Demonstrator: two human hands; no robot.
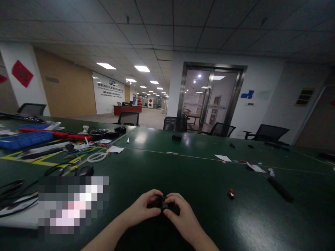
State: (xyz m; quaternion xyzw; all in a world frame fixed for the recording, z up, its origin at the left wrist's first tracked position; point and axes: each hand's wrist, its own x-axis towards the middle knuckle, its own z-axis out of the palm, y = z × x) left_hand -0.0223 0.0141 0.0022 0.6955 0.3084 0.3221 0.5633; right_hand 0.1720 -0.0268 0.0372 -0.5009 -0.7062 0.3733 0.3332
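Dark green tabletop (pixel 146 170) stretches toward glass doors (pixel 199 97); near the wearer, left hand (pixel 142 208) and right hand (pixel 184 212) curl partly closed, thumbs and fingertips gripping 1 small black object (pixel 164 205) between them; 1 small red item (pixel 231 194) lies off to the right, well apart.

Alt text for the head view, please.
A person's left hand and right hand hold a small black object between them over a dark green table. A small red item lies right, cables and a blue tray left.
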